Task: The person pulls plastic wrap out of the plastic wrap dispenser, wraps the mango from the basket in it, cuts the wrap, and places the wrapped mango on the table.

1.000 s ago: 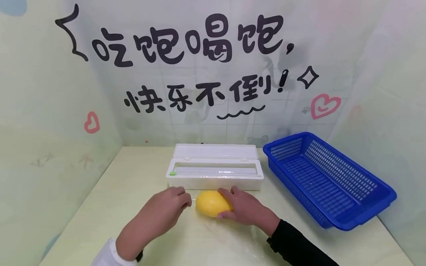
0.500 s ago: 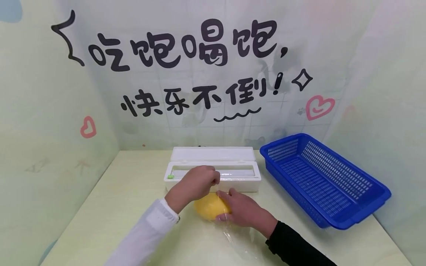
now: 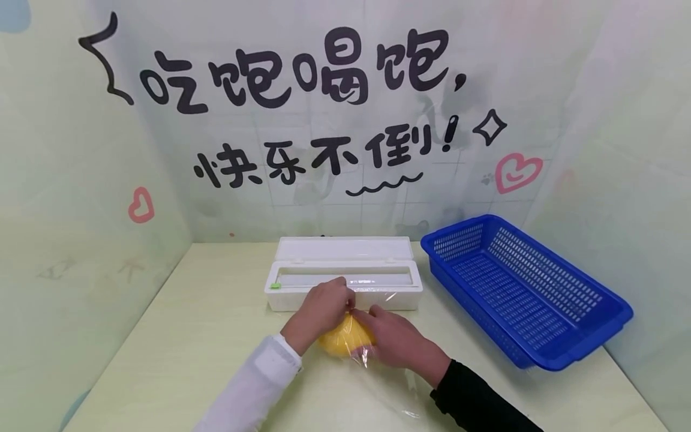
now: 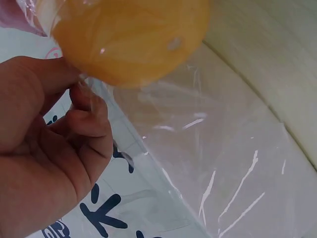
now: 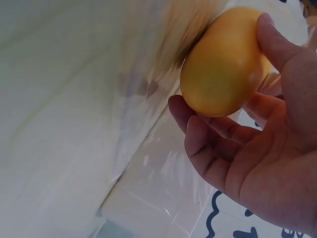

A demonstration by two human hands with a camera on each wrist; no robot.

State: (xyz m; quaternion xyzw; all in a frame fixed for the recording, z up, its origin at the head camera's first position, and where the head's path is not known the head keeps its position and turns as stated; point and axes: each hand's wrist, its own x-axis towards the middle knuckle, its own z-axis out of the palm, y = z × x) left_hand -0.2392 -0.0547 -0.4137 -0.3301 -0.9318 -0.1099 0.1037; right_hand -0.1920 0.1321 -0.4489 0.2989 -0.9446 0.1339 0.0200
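A yellow mango (image 3: 339,343) rests on the table in front of the white cling film dispenser (image 3: 291,300). My right hand (image 3: 402,339) grips its right side, thumb and fingers curled round it. Clear cling film (image 4: 237,193) runs from the dispenser and is drawn over the mango, glinting in the head view. My left hand (image 3: 324,306), above the mango's far side, pinches the gathered film edge between thumb and fingers, close to my right fingertips. In the left wrist view, the mango (image 4: 133,39) shows through the film right beside the pinching fingertips.
The dispenser's lid (image 3: 345,248) is raised at the back, and a green slider (image 3: 275,286) sits at its left end. A blue perforated basket (image 3: 518,300) stands on the right of the table (image 3: 178,336). Printed wall sheets (image 3: 243,210) enclose the back and sides.
My left hand has moved right from beside the mango, up over it and then down toward my right fingers, drawing film across. My right hand keeps its hold on the mango.
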